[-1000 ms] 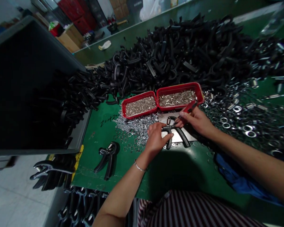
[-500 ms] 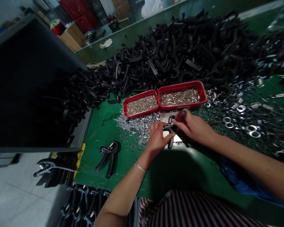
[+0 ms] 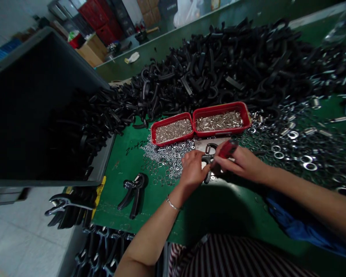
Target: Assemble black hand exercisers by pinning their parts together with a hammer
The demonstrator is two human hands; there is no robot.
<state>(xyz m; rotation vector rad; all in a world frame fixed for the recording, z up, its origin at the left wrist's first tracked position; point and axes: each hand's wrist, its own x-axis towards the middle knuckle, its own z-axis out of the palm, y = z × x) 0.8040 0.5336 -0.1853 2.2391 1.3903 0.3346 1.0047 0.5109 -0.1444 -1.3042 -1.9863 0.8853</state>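
My left hand (image 3: 192,167) is closed on a black spring clamp (image 3: 207,177) and steadies it over a metal plate (image 3: 201,145). A coil spring shows near the clamp's top. My right hand (image 3: 242,163) grips what looks like a red-handled screwdriver (image 3: 228,149), slanted down toward the clamp; its tip is hidden by the fingers. Another black clamp with a shiny spring (image 3: 134,192) lies on the green table (image 3: 158,209), left of my left forearm.
Two red trays (image 3: 215,133) of small metal pins stand behind my hands. Loose washers and rings (image 3: 167,165) spread around them. A heap of black clamp parts (image 3: 190,73) covers the back. A large grey bin (image 3: 102,161) tips open at left, near stacked clamps (image 3: 67,209).
My right hand has shifted slightly right and down, and the red handle now leans more to the right. My left hand stays on the clamp. The view has shifted slightly.
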